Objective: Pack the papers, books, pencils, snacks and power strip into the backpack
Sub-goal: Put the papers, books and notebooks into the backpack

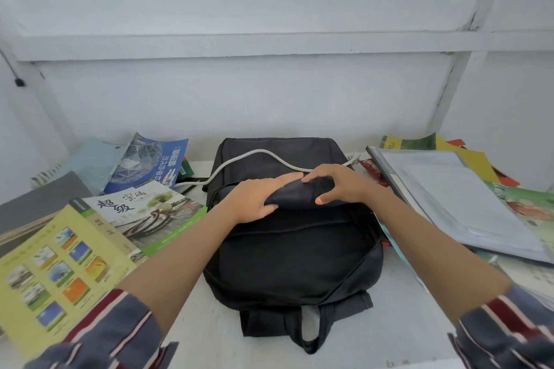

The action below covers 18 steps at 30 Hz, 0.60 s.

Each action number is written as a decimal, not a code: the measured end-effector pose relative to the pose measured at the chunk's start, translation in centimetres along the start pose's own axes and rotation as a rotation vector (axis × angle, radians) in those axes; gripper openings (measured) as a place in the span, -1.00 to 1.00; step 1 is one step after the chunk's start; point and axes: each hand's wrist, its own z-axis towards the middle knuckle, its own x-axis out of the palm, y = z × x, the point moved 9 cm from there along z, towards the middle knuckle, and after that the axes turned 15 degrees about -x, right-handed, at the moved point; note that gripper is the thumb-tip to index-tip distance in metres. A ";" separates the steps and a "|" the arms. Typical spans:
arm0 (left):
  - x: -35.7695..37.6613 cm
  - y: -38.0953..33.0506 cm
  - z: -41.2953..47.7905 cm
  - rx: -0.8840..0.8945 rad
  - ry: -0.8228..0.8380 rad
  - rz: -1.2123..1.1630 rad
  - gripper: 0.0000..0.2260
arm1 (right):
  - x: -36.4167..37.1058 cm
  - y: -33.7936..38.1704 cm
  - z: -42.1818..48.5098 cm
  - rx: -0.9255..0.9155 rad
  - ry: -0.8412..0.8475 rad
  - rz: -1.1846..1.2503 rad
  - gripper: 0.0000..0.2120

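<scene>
Atop the backpack (293,257), the left hand (254,201) and right hand (340,184) each grip its bunched fabric.

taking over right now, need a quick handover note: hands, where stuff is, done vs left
Left hand: grips a raised fold of the backpack.
Right hand: grips the same fold.
Backpack lies flat on the table. A white cable is draped across its far end. Books lie to the left, papers to the right, and a red snack packet is by the bag's right side. No pencils made out.
Done: nothing visibly packed.
Left: open the bag and pack everything.
</scene>
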 end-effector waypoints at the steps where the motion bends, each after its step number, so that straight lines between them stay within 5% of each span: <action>1: 0.3 -0.2 -0.2 0.028 0.007 0.027 -0.34 | -0.1 -0.1 -0.1 -0.001 -0.010 0.003 -0.55; 7: 1.4 0.0 -0.7 0.050 0.020 0.075 -0.63 | 0.1 -0.3 -0.3 -0.001 -0.002 0.047 -0.57; 18: 0.8 0.6 0.5 -0.083 0.098 -0.047 -0.61 | 0.4 -1.2 0.1 0.014 -0.007 0.065 -0.55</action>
